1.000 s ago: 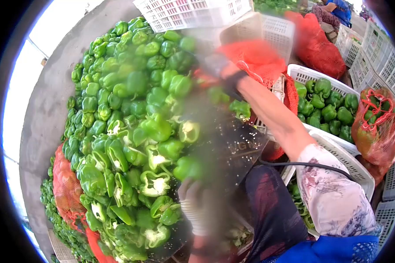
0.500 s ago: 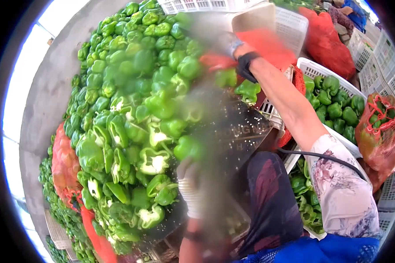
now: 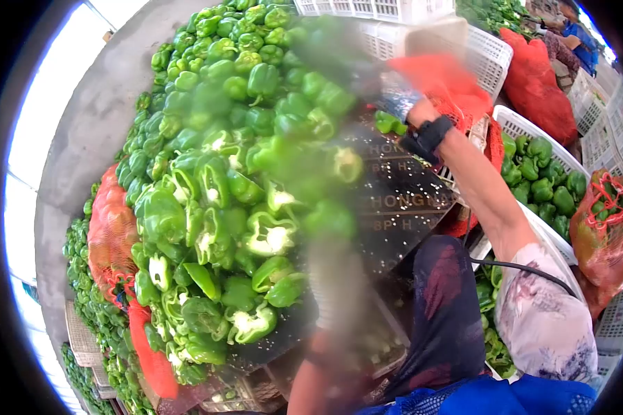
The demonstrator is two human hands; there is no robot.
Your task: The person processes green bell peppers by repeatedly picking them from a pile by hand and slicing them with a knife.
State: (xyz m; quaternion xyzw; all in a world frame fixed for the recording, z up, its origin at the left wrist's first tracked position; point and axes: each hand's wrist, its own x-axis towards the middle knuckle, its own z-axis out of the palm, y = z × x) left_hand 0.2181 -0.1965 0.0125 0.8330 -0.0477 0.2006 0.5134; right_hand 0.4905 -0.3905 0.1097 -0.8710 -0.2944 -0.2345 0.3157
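Note:
My left hand, in a white ribbed glove, is smeared by a blurred streak. A whole green bell pepper sits at its fingertips and looks gripped. My right hand, gloved with a dark band at the wrist, reaches over the far side of the black board. Its fingers blur away, so what they hold cannot be made out. A green pepper piece lies just below it, beside a red mesh bag. Split peppers with pale cores, such as this halved pepper, lie left of my left hand.
A large heap of green peppers fills the left. White crates stand at the back; another crate of peppers is on the right, near a tied net bag. A full red sack stands behind. Pale seeds dot the board.
The view has shifted, so the heap appears farther right. My right hand has come slightly nearer. Pepper pieces beneath it have gone from sight, leaving one smaller piece and more bare board.

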